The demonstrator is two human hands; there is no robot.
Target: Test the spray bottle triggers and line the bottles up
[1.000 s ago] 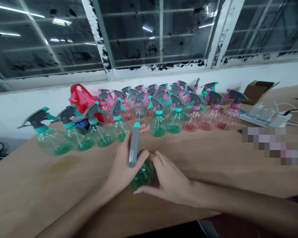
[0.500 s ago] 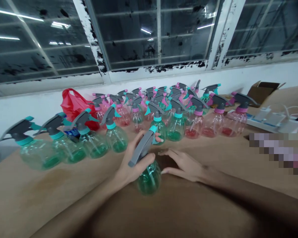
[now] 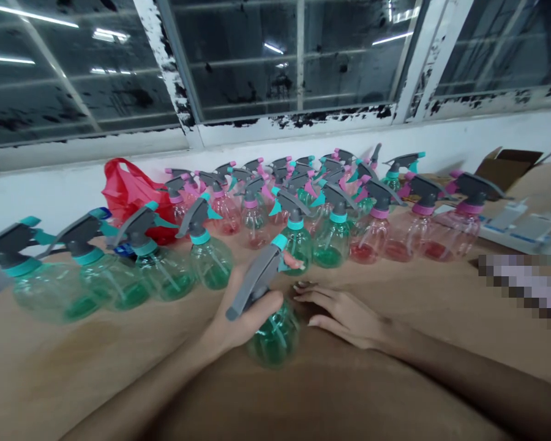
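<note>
Hands parted, my loosely spread right hand [image 3: 349, 315] withdrew, leaving my left hand [image 3: 243, 327] alone gripping the spray bottle [image 3: 276, 340].

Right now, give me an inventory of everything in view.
Held spray bottle: one, green, in the left hand.
Front-row green bottles: six, teal collars, left to centre.
Front-row pink bottles: three, pink collars, right.
Bottles behind: overlapped beyond counting, pink and green, toward the wall.
Bag: one, red, back left.
Partly hidden item: one, blue, by the bag.
Cardboard box: one, brown, far right.
Power strip: one, white and blue, right.
Pixelated patch: one, contents unreadable, right edge.
Window sections: three, dark, above the white wall.
Table: one, brown, under the bottles.
Left hand: one, gripping the held bottle.
Right hand: one, holding nothing, beside that bottle.
</note>
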